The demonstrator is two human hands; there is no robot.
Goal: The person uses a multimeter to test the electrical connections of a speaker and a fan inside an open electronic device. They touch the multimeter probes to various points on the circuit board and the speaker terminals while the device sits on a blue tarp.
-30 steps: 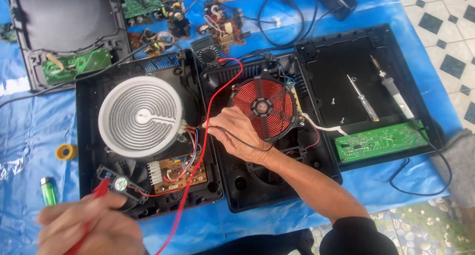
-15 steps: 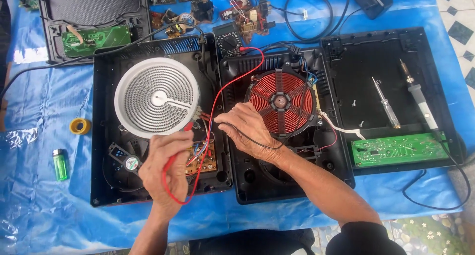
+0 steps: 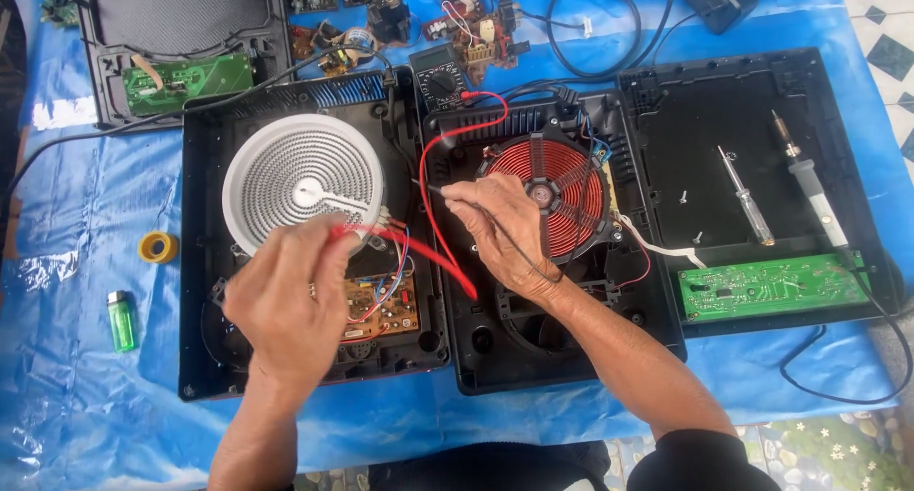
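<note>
Covering the whole frame, a blue tarp (image 3: 67, 377) serves as a work surface that keeps small loose parts in sight. Three opened black cooker housings sit side by side across the middle: the left housing (image 3: 205, 262) with a white spiral heating coil (image 3: 303, 181), the middle housing (image 3: 476, 358) with a red induction coil (image 3: 547, 191), and the right housing (image 3: 724, 110) lying as an open tray for a screwdriver (image 3: 745, 196), a soldering iron (image 3: 809, 181) and a green circuit board (image 3: 766, 286). The right hand (image 3: 500, 234), at centre, pinches a black probe (image 3: 428, 187) whose tip points left toward the gap between the housings. The left hand (image 3: 286, 296), lower left of centre, closes its fingers around a red probe (image 3: 419, 253) above a small brown circuit board (image 3: 381, 305). Both leads run up to a multimeter (image 3: 440, 77) at upper centre, within view for reading. A tape roll (image 3: 157, 247) and a green lighter (image 3: 121, 321) lie at the left edge.
</note>
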